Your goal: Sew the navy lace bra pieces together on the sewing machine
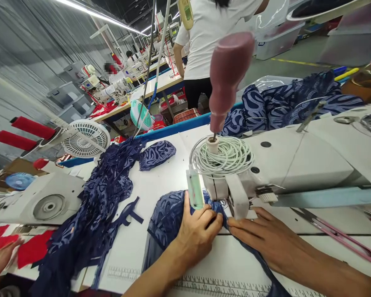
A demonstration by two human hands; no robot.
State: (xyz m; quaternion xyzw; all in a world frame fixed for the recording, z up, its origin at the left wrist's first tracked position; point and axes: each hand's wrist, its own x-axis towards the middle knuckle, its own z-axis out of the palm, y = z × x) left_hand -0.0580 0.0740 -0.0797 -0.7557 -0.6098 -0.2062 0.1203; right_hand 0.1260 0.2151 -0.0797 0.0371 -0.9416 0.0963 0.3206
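Note:
A navy patterned lace piece [165,216] lies on the white table under the head of a white sewing machine [284,165]. My left hand [196,233] is closed on the lace, pinching its edge just left of the presser foot. Beside it on the right, touching the same edge, my right hand [262,237] rests flat with its fingers stretched toward the needle area. A coiled white cord [225,156] sits on top of the machine head, with a pink thread cone [227,78] above it.
A pile of navy lace [102,206] runs down the table's left, more of it [290,101] behind the machine. Pink-handled scissors [343,239] lie at right. A white fan [85,138], a second machine [40,198] and red fabric [31,249] are at left. A person in white [210,37] stands ahead.

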